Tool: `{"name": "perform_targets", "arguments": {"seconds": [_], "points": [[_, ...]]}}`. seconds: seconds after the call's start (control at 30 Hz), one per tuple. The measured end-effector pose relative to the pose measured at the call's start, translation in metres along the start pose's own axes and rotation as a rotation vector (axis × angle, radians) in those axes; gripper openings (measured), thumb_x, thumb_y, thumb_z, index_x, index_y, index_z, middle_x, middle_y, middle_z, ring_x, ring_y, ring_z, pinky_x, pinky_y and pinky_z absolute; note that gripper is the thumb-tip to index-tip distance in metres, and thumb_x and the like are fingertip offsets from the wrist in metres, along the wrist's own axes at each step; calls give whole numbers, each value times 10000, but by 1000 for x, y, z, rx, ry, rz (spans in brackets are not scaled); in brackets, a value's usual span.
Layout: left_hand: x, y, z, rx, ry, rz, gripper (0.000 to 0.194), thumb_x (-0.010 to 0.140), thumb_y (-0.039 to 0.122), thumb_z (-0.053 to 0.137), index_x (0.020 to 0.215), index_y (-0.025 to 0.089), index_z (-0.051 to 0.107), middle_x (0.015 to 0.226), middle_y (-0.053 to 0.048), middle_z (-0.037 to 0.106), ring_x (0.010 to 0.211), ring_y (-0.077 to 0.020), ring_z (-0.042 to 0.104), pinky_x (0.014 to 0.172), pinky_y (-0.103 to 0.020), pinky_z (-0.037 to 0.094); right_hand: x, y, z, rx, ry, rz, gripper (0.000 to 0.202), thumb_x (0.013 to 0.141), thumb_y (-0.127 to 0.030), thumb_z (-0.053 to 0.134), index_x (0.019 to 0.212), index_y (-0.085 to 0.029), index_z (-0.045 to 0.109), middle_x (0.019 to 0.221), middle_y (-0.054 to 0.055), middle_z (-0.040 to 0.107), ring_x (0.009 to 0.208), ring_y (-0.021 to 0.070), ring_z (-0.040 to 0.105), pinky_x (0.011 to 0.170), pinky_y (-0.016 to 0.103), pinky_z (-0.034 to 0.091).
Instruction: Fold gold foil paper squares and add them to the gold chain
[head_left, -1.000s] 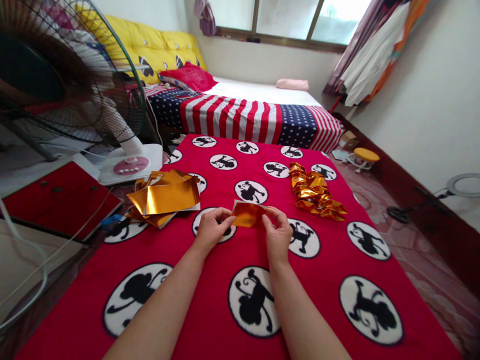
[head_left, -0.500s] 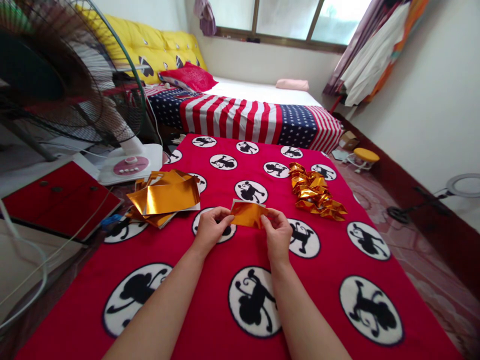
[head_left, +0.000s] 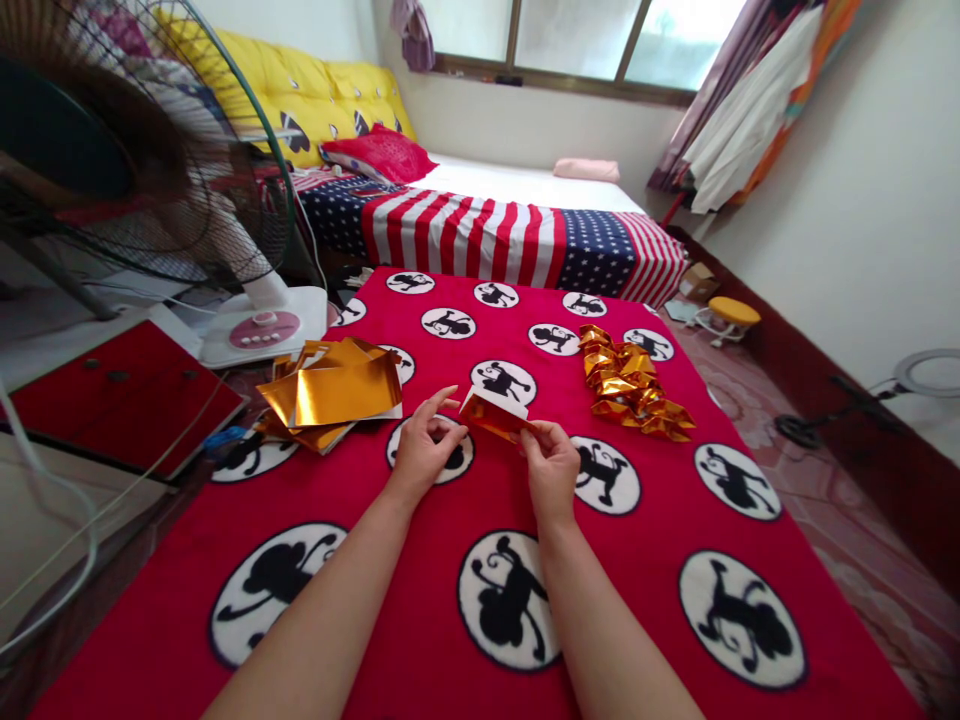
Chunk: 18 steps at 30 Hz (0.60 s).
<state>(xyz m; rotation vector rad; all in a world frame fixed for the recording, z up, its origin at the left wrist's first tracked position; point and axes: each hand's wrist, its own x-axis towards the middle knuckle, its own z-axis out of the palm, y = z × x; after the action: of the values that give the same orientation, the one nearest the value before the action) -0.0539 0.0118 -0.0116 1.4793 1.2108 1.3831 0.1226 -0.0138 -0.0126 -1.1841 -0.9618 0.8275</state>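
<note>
Red monkey-print blanket (head_left: 420, 640) stretches wide here, the foil stack (head_left: 349, 395) at its left edge, the folded foil pieces (head_left: 630, 380) towards its right edge. Between them, with blanket showing either side, there's the gold foil sheet (head_left: 491, 415), bent up along its length, pale backing showing! Right hand (head_left: 553, 470) pinches its right end, thumb against fingers. Left hand (head_left: 420, 450) has thumb and forefinger parted just beside the left end; contact, I can't tell.
</note>
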Motion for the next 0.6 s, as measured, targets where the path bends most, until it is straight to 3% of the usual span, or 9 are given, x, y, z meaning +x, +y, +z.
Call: {"name": "perform_targets", "arguments": {"seconds": [0.2, 0.3, 0.4, 0.5, 0.6], "points": [[1, -5, 1, 49, -53, 78, 347, 791, 220, 650, 1137, 212, 678, 1152, -62, 576, 735, -89, 660, 717, -221, 542, -2, 1, 0, -49, -51, -40, 206, 810, -384, 683, 878, -189, 675, 882, 47, 726, 853, 213, 673, 837, 363, 523], [-1, -3, 1, 50, -56, 93, 410, 767, 159, 640, 1173, 211, 652, 1267, -87, 519, 737, -79, 655, 756, -238, 550, -7, -2, -2, -51, -90, -57, 196, 808, -371, 689, 874, -187, 686, 892, 52, 726, 867, 216, 670, 850, 368, 514], [-5, 2, 0, 93, 13, 147, 500, 747, 105, 621, 1230, 230, 590, 1349, -94, 496, 766, -82, 648, 769, -240, 545, -12, -3, -6, -66, -109, -51, 193, 794, -366, 694, 871, -189, 690, 862, 48, 720, 825, 213, 662, 806, 365, 516], [-12, 5, -2, 164, -9, 185, 492, 732, 77, 613, 1200, 228, 594, 1203, -61, 629, 769, -107, 642, 740, -239, 532, -18, -1, -13, -82, -133, -47, 174, 784, -346, 678, 860, -190, 682, 868, 53, 713, 817, 212, 648, 790, 364, 513], [-19, 4, -3, 250, -190, 242, 299, 734, 45, 575, 942, 208, 715, 949, -38, 717, 832, -161, 660, 784, -280, 526, -29, -9, -18, -184, -63, -109, 156, 742, -258, 642, 887, -202, 657, 938, 51, 672, 756, 181, 600, 733, 336, 502]]}}
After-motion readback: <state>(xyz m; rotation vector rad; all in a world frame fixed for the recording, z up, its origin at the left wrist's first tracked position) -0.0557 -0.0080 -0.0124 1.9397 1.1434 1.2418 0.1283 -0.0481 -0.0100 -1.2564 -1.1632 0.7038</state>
